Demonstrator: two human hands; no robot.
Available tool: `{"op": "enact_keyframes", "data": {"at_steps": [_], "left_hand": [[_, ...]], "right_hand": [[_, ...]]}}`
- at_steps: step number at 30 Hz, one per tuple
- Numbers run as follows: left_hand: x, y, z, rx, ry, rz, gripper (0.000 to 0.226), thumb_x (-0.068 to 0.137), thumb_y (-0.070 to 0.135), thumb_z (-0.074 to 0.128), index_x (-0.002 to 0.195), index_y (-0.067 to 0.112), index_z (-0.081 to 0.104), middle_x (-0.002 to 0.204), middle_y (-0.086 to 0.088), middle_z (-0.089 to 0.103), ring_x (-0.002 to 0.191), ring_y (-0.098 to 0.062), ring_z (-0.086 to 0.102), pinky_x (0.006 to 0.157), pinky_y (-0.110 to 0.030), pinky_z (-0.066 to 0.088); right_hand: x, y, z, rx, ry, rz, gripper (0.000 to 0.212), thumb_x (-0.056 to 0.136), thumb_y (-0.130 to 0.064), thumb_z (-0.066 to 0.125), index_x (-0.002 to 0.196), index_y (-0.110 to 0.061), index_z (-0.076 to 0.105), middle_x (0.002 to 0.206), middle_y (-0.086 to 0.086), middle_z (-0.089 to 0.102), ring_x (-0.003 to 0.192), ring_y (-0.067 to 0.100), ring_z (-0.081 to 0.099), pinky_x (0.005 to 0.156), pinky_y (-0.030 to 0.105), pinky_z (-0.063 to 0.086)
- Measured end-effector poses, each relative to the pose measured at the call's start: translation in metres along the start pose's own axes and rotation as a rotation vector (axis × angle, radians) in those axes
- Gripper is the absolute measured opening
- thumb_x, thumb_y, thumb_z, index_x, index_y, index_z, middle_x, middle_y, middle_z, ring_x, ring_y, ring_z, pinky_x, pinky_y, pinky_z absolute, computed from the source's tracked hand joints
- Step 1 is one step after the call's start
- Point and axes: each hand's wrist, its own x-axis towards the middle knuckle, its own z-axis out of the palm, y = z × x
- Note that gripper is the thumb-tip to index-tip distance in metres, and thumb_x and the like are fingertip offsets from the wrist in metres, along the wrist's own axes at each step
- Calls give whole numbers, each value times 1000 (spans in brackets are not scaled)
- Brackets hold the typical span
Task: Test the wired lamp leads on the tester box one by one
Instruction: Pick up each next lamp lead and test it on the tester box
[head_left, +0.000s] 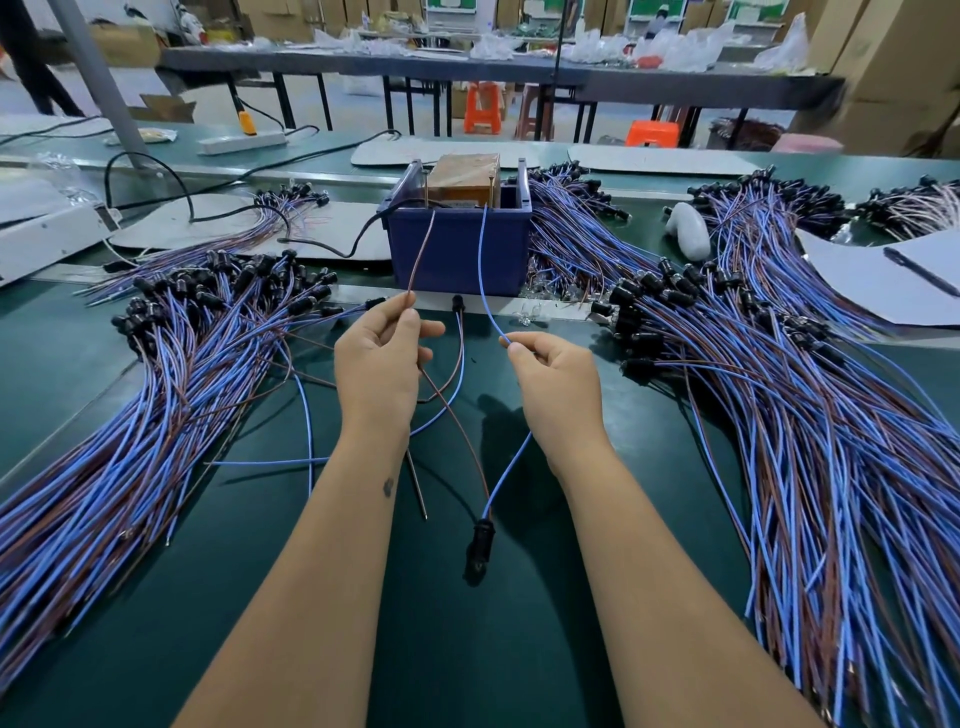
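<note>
From the head camera we see our left hand (382, 358) pinching a brown wire (422, 254) between thumb and forefinger, the other fingers loosely curled beneath. Our right hand (553, 384) pinches a blue wire (482, 270) the same way, thumb pressed against forefinger. Both wires rise from our fingertips up to the blue box (460, 249), which stands just beyond our fingers; their far ends reach its top edge, though we cannot tell what they touch there. Below our hands the two wires run down and meet at a black lamp socket (480, 545) hanging between our forearms above the green table (467, 649). Left of our left fingers lies a heap of wired leads (171, 395); right of our right fingers lies a larger heap (779, 405).
</note>
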Motion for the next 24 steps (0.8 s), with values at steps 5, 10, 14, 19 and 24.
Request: {"op": "enact_keyframes", "data": {"at_steps": [5,10,14,19,24], "left_hand": [[2,-1,-1,-2,8,-1,18,100,14,53,109,23,67,74,10,74,51,1,54,50,-11,43],[3,0,0,-11,23,-8,18,100,14,54,106,25,67,72,11,74,49,1,54,49,-11,42],[4,1,-1,-8,20,13,19,100,13,54,105,27,67,72,12,74,49,1,54,49,-11,42],[4,-1,-1,3,16,11,19,100,13,54,109,24,67,73,12,74,51,1,55,50,-11,43],[5,-2,-1,9,16,6,19,101,13,54,111,22,67,72,12,74,51,1,55,51,-11,43]], "right_hand": [[1,0,1,-12,-5,3,19,94,-17,54,92,-26,70,45,-17,44,43,3,34,52,25,29],[1,0,2,-7,1,4,19,95,-18,53,94,-26,70,44,-17,42,43,4,33,51,24,29],[2,0,1,3,13,9,19,94,-18,53,91,-27,70,45,-16,40,44,4,32,52,25,30],[2,1,1,1,9,2,20,95,-17,52,90,-28,69,44,-16,40,43,4,32,50,23,29],[3,2,2,5,13,2,19,95,-18,53,92,-27,69,43,-17,42,42,4,34,49,21,28]]}}
